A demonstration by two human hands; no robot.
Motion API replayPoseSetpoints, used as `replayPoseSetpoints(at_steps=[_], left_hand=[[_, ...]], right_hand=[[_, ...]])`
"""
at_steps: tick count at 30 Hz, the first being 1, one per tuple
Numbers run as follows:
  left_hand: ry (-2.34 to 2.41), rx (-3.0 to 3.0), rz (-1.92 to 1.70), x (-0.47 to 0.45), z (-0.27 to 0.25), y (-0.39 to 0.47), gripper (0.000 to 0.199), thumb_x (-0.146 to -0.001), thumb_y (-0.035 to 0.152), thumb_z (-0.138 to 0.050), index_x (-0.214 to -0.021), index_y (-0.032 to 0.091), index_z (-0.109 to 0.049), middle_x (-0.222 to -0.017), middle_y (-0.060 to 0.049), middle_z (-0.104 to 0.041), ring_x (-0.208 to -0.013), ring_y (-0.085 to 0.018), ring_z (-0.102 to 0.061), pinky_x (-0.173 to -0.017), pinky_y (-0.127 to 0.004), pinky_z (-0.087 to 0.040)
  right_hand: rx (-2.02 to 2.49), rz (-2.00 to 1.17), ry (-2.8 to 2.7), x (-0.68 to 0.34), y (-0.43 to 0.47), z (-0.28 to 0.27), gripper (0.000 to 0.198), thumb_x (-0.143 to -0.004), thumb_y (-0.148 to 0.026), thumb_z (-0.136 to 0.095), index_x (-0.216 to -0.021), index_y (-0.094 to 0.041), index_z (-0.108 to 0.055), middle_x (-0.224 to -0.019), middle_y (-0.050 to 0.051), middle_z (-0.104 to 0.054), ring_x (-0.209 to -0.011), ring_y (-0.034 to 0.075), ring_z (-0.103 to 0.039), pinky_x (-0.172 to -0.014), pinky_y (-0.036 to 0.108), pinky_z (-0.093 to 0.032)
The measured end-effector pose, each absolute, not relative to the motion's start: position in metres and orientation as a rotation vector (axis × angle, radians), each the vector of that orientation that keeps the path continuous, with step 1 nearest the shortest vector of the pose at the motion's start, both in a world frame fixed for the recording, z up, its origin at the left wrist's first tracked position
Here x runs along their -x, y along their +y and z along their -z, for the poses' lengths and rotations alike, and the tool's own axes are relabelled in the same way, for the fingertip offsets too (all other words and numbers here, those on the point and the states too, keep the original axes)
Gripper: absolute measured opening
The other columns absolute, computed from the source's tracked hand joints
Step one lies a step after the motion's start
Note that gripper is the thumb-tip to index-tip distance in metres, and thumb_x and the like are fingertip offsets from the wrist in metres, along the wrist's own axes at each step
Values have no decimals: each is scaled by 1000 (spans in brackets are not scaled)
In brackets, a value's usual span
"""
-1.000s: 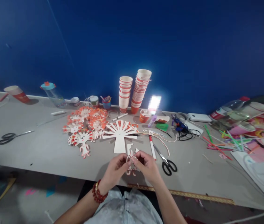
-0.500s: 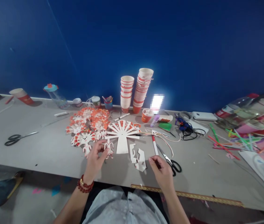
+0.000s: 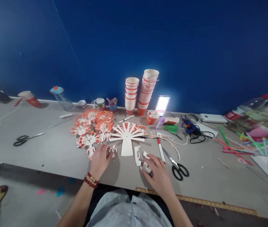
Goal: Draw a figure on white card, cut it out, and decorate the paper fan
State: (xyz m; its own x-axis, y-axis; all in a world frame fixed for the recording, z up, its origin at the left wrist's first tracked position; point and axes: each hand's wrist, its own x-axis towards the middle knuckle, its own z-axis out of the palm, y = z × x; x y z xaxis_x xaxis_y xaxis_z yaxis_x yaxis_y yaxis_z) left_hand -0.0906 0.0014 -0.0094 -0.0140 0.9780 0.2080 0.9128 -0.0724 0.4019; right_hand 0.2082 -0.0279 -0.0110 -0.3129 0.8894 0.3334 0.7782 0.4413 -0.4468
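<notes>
A small white paper figure with red outlines [image 3: 113, 152] lies by the fingertips of my left hand [image 3: 100, 161], which rests on the table with its fingers apart, at the figure's left edge. My right hand [image 3: 157, 174] reaches over the white paper scraps [image 3: 146, 167], fingers spread and touching them; part of the scraps is hidden beneath. Another cut scrap [image 3: 137, 156] lies just left of these. Between and beyond my hands is a white paper cutout with fanned strips [image 3: 127, 145]. Red-and-white paper lion-like cutouts [image 3: 90, 138] are heaped on the left.
Black-handled scissors [image 3: 180, 171] and a red-and-white marker [image 3: 160, 150] lie right of my right hand. Two stacks of paper cups [image 3: 132, 94] stand by the blue wall. More scissors [image 3: 25, 138] lie far left. Colored strips [image 3: 235, 148] clutter the right side.
My right hand has moved left and opened out onto the paper scraps. My left hand has loosened beside the small paper figure. The view has shifted slightly.
</notes>
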Motion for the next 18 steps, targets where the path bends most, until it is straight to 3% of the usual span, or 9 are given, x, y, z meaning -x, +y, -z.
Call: replayPoseSetpoints(at_steps=[4, 10, 14, 18], left_hand=[[2050, -2130, -650, 88, 16, 8, 10, -89, 28, -54, -87, 19, -58, -89, -7, -64, -88, -27, -63, -77, -37, -49], [2092, -2058, -777, 87, 16, 8, 9, -92, 27, -49, -88, 21, -54, -77, -3, -64, -72, -22, -64, -67, -33, -49], [2126, -2159, -1005, 61, 5, -6, 27, -93, 30, -50, -115, 15, -54, -115, -16, -62, -108, -31, -60, -90, -45, -48], [1550, -2497, -738, 7, -4, -33, 32, -91, 18, -49, -122, 23, -57, -131, -9, -60, -123, -29, -52, -105, -47, -41]], right_hand=[[1452, -236, -2199, -210, -26, 15, 52, -85, -32, -64, -135, -20, -52, -139, 13, -54, -125, 32, -50, -102, 46, -45], [1507, -230, -2219, -211, -20, 20, 67, -83, -36, -66, -144, -20, -44, -140, 13, -55, -126, 34, -50, -102, 51, -44], [1500, -198, -2285, -209, -12, 19, 53, -83, -37, -68, -133, -24, -56, -140, 11, -56, -121, 35, -53, -97, 51, -47], [1461, -246, -2295, -211, -10, 19, 47, -83, -27, -69, -129, -22, -59, -133, 10, -62, -115, 33, -57, -97, 50, -48]])
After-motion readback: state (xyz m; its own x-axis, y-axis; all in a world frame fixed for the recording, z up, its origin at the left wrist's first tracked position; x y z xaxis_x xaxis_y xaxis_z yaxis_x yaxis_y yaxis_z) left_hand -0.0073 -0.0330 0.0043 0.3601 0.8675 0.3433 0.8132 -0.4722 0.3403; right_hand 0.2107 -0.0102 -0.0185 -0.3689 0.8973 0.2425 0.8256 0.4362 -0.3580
